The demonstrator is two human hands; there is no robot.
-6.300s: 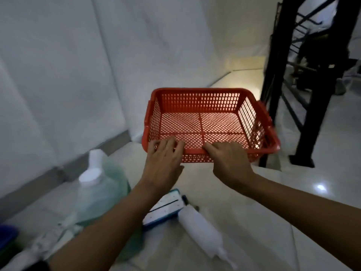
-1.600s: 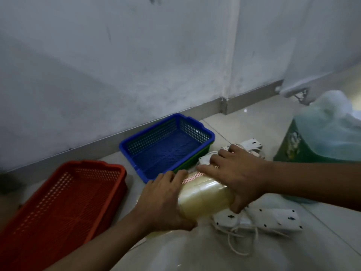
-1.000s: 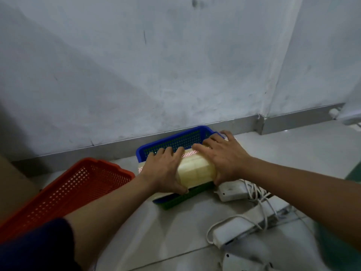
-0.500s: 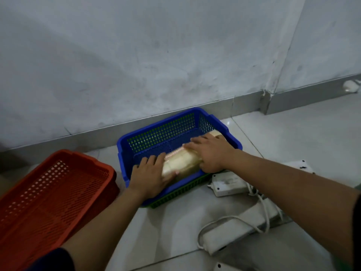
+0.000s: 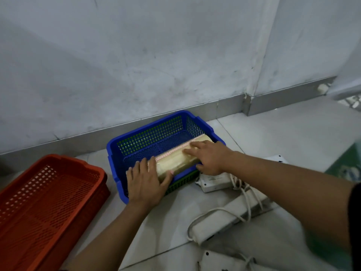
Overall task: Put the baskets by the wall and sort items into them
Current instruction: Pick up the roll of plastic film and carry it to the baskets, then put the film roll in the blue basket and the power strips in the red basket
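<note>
Grey wall [image 5: 156, 55], pale floor tiles [image 5: 273, 133].

Left hand [image 5: 145, 184]: fingers flat, thumb wrapped on near end of tape-roll pack [image 5: 176, 160]. Right hand [image 5: 210, 156]: fingers spread along far end.

Pack lies diagonally in blue basket [image 5: 115, 153] by wall. Judged light, rigid, film slippery; grip ends.

Red basket [image 5: 48, 192] left, empty. Power strips [image 5: 224, 222], cords close off right rim; snag risk.

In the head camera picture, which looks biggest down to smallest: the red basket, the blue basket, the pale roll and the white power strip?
1. red basket, though it lies nearer the camera and is cut off by the edge
2. blue basket
3. white power strip and pale roll: alike in length, so unranked; hands partly cover the roll
</note>
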